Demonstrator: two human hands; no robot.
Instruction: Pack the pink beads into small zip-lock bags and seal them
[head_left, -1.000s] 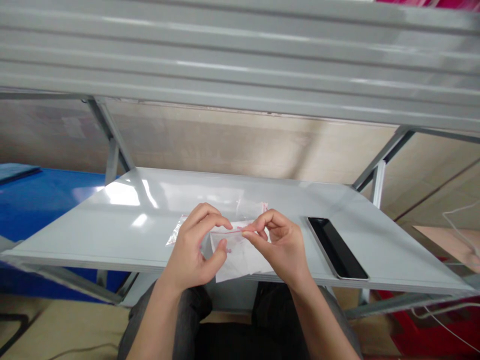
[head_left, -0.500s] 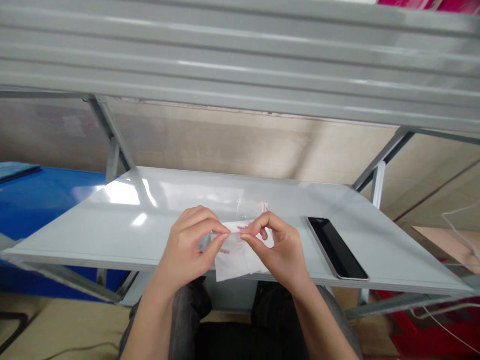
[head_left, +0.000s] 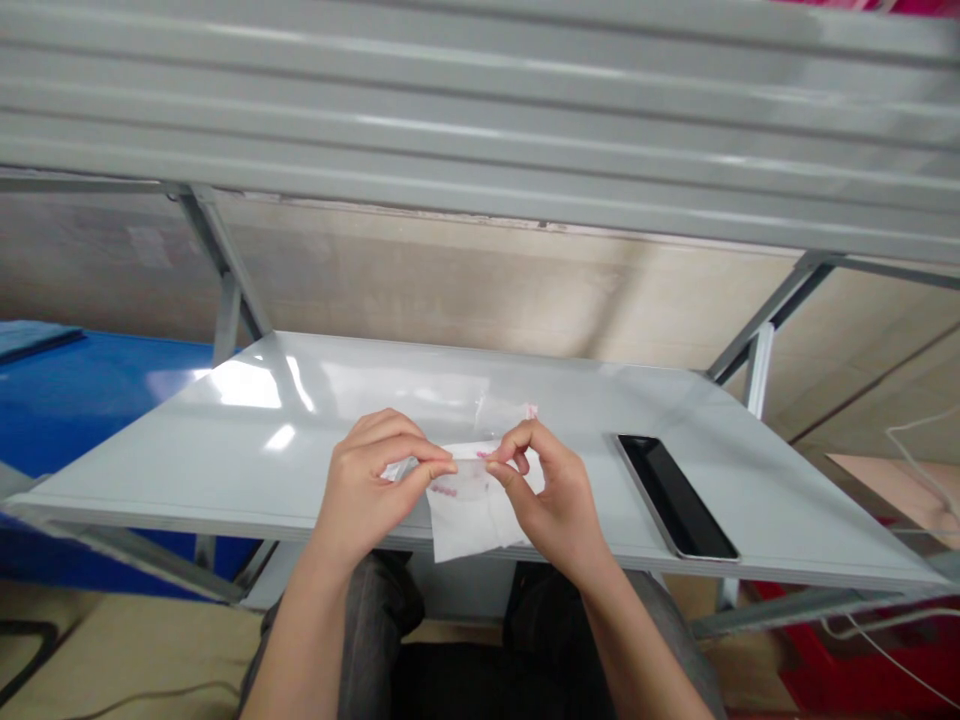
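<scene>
My left hand (head_left: pixel 375 480) is closed in a pinch, thumb against forefinger. Facing it, my right hand (head_left: pixel 551 495) pinches too, its fingertips a short gap away. Whatever is between the fingertips is too thin and small to make out. Below and behind them a white sheet (head_left: pixel 465 530), like tissue or thin paper, lies over the front edge of the table. Small pink beads (head_left: pixel 444 491) show in a row on the sheet near my left fingertips. More pink beads (head_left: pixel 481 455) are beside my right fingertips. Behind my hands lies a clear plastic bag (head_left: pixel 501 412).
A black tablet-like device (head_left: pixel 679 497) lies to the right on the light grey table (head_left: pixel 187 460). Metal braces (head_left: pixel 225 270) rise at both sides to a ridged grey panel (head_left: pixel 480 120) overhead. A blue surface (head_left: pixel 97 400) stands at the left.
Both hands have shifted slightly; my left hand moved a little left and up. Fewer pink beads show between the fingertips. Both pinches stay closed.
</scene>
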